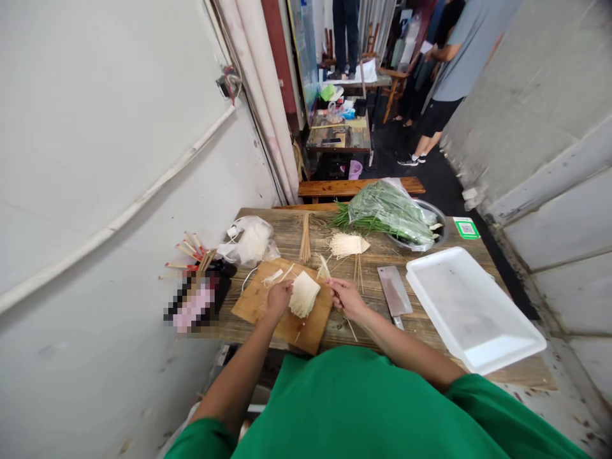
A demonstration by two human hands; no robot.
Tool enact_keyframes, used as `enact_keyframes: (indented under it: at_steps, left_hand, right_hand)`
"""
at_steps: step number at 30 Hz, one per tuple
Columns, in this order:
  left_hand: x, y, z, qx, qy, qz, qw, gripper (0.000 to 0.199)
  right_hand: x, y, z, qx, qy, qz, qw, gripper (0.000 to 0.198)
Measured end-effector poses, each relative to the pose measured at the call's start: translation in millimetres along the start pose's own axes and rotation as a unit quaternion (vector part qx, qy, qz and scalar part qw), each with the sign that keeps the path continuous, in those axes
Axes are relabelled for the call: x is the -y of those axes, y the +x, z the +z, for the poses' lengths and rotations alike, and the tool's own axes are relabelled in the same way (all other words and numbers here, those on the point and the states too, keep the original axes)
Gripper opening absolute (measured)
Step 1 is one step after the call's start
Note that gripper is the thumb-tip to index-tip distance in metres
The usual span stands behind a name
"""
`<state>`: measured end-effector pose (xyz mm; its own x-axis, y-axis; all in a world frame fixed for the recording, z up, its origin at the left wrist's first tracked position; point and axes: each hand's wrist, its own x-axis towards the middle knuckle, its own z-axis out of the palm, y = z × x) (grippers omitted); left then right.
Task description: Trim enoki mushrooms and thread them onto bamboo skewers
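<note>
My left hand [280, 297] is closed at the edge of a pale, stringy bunch of enoki mushrooms [305, 294] above a wooden cutting board [261, 290]. My right hand [347, 298] pinches a thin bamboo skewer [352, 329], whose lower end sticks out below the fingers. A small tuft of enoki [324, 268] shows just past its fingertips. Beyond that lies a fan-shaped skewered enoki portion [349, 244] with its sticks pointing toward me. A bundle of bare skewers [305, 239] rests behind the board. Loose enoki strands [273, 276] lie on the board.
A cleaver [394, 293] and a white plastic tray [471, 306] are at the right. Bagged green vegetables [389, 210] rest on a metal bowl [440, 220] at the back. A plastic bag [253, 241] and red-tipped sticks [191, 250] sit left. Other people stand farther off.
</note>
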<state>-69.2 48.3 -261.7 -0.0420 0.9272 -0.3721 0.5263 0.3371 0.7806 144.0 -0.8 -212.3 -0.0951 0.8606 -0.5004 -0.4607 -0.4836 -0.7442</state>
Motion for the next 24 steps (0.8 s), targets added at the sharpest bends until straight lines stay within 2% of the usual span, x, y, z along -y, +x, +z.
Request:
enact_keyframes:
  at_steps: [6,13,16,19,24]
  left_hand:
    - [0.4,4.2,-3.2,0.043,0.098,0.026,0.994,0.028]
    - [-12.5,1.0,-7.4,0.094,0.148,0.091,0.980,0.029]
    - [-16.5,-2.6,-12.7,0.073,0.149,0.116,0.979,0.028]
    - [-22.7,-7.7,-18.9,0.020,0.130,0.136,0.982,0.025]
    - [-42.1,-22.8,-19.3,-0.069,0.041,0.146,0.986,0.024]
  right_hand:
    - [2.0,-1.2,-6.5,0.002,-0.016,0.009,1.000,0.035]
    - [7.8,-0.6,-12.3,0.022,-0.061,0.020,0.998,0.030]
    - [9.3,-1.9,-14.0,0.039,-0.095,0.017,0.995,0.029]
    - [11.3,-8.7,-15.2,0.055,-0.138,-0.004,0.989,0.028]
    - [20.8,-30.1,-13.8,0.092,-0.216,-0.064,0.970,0.027]
